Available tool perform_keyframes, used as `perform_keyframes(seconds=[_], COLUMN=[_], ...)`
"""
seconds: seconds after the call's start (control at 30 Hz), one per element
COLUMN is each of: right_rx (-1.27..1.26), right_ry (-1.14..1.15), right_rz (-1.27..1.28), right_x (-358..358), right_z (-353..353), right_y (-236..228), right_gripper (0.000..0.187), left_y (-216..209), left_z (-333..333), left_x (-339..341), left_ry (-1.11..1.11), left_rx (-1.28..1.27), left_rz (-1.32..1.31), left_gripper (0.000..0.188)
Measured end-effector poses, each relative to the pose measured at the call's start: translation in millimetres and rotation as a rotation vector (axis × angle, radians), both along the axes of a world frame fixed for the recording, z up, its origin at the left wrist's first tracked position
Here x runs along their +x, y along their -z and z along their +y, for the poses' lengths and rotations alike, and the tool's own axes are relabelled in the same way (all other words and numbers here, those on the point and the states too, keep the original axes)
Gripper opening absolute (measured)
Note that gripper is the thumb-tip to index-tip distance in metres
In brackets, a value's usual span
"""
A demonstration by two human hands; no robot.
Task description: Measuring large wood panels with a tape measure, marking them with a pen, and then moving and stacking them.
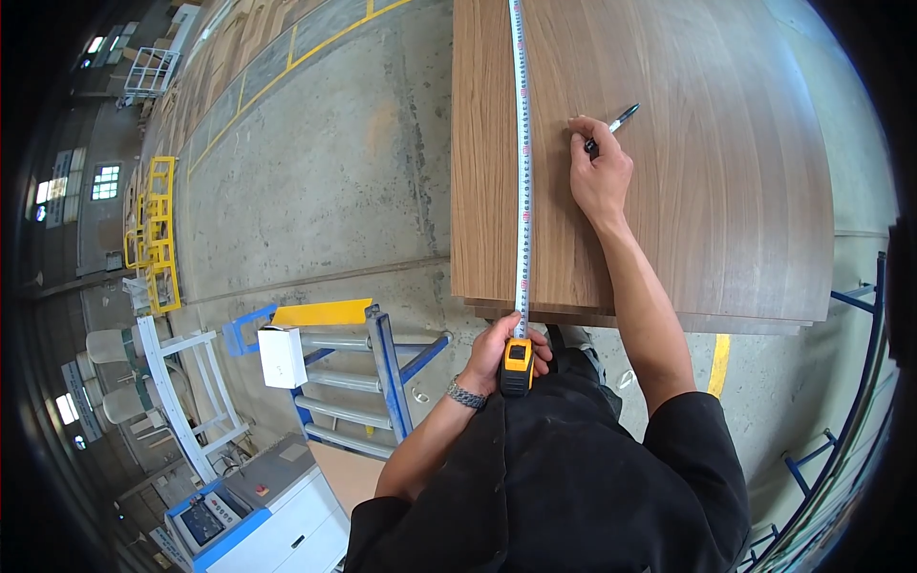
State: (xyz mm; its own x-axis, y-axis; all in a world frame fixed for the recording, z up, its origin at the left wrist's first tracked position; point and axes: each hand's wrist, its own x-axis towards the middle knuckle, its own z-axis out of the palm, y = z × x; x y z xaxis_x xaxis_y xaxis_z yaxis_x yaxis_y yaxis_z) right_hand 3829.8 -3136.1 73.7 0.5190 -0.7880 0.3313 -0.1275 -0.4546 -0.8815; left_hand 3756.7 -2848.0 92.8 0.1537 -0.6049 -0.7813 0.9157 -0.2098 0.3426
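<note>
My left hand (493, 355) is closed around a yellow and black tape measure (517, 367) at the near edge of a stack of wood-grain boards (688, 220). From its case the white tape blade (523, 181) runs straight away from me across the top board, left of its middle. My right hand (602, 174) is over the board, right of the blade, with fingers curled round a pen (625, 116). The pen's dark end points up and to the right, away from the board's near edge. Part of the pen is hidden by the fingers.
To the left stands a blue-framed roller conveyor (387, 372) with a white box (282, 357) on it. A white and blue machine cabinet (277, 516) is at lower left. Yellow metal frames (160, 234) stand farther off. Blue rails (864, 372) run along the right.
</note>
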Motion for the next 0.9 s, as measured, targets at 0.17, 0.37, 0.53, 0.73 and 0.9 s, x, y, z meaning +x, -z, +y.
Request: perform_keyframes(seconds=[0.17, 0.37, 0.53, 0.73, 0.9], right_rx=[0.007, 0.007, 0.008, -0.002, 0.012], right_ry=[0.003, 0.017, 0.012, 0.009, 0.006], right_rz=[-0.003, -0.005, -0.009, -0.026, -0.017], right_x=[0.1, 0.6, 1.0, 0.5, 0.2], right_z=[-1.0, -1.8, -1.3, -2.1, -1.3], right_y=[0.0, 1.1, -1.7, -1.1, -2.9], right_gripper=[0.016, 0.015, 0.014, 0.014, 0.014], left_y=[2.9, 2.5, 7.8, 7.2, 6.9], left_z=[1.1, 0.0, 2.9, 2.5, 2.4], left_x=[-0.2, 1.1, 1.9, 1.4, 1.7], left_ry=[0.006, 0.006, 0.002, 0.01, 0.01], left_rx=[-0.016, -0.02, -0.068, -0.063, -0.05], left_rz=[0.012, 0.044, 0.065, 0.052, 0.047], left_gripper=[0.06, 0.059, 0.06, 0.06, 0.06])
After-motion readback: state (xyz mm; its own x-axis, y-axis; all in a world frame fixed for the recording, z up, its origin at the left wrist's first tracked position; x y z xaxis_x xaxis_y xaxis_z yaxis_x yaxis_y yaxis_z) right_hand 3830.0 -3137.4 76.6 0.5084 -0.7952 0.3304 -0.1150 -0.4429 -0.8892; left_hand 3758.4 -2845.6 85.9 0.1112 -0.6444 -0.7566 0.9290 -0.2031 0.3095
